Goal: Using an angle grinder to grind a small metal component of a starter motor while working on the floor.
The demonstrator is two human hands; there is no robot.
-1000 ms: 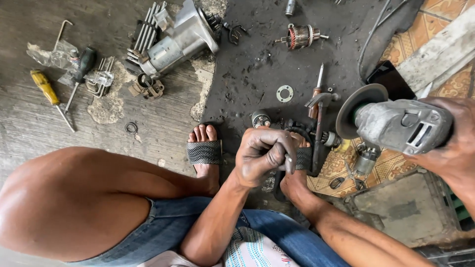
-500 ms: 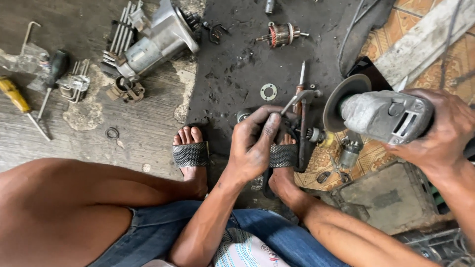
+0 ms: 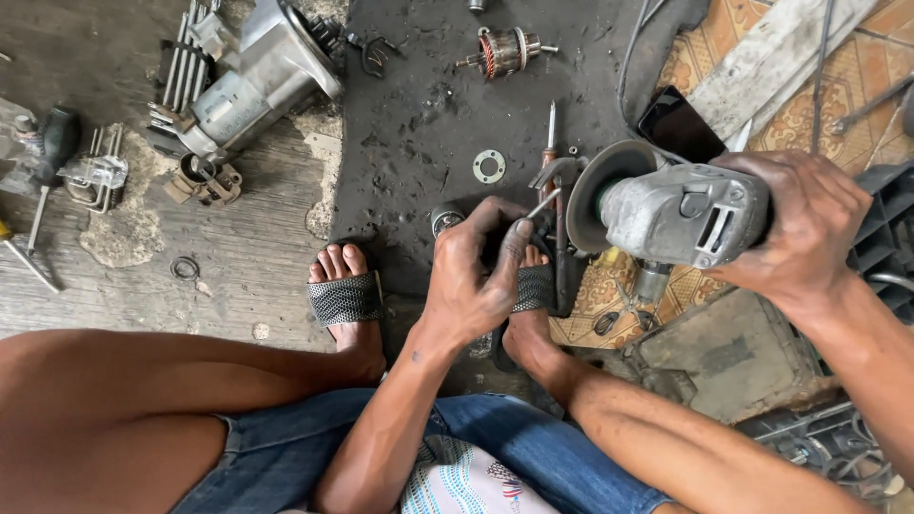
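Observation:
My right hand (image 3: 809,228) grips the grey body of an angle grinder (image 3: 681,214), whose disc (image 3: 595,190) faces left. My left hand (image 3: 476,276) hovers over my right foot (image 3: 528,324) and pinches a thin metal piece (image 3: 545,203) between its fingertips. The piece's tip sits right at the disc's edge; I cannot tell whether they touch. Both hands are dark with grease. Below them I see my bare legs and blue shorts.
On the black mat (image 3: 428,124) lie a washer (image 3: 488,166), a motor armature (image 3: 505,49) and a screwdriver (image 3: 550,143). A grey motor housing (image 3: 257,71) and several hand tools (image 3: 52,143) lie at the left. A phone (image 3: 681,124) and a black crate (image 3: 885,219) are at the right.
The grinder has come left and closer to my left hand. My left hand has opened from a fist over the foot and now holds the thin metal piece up at the disc.

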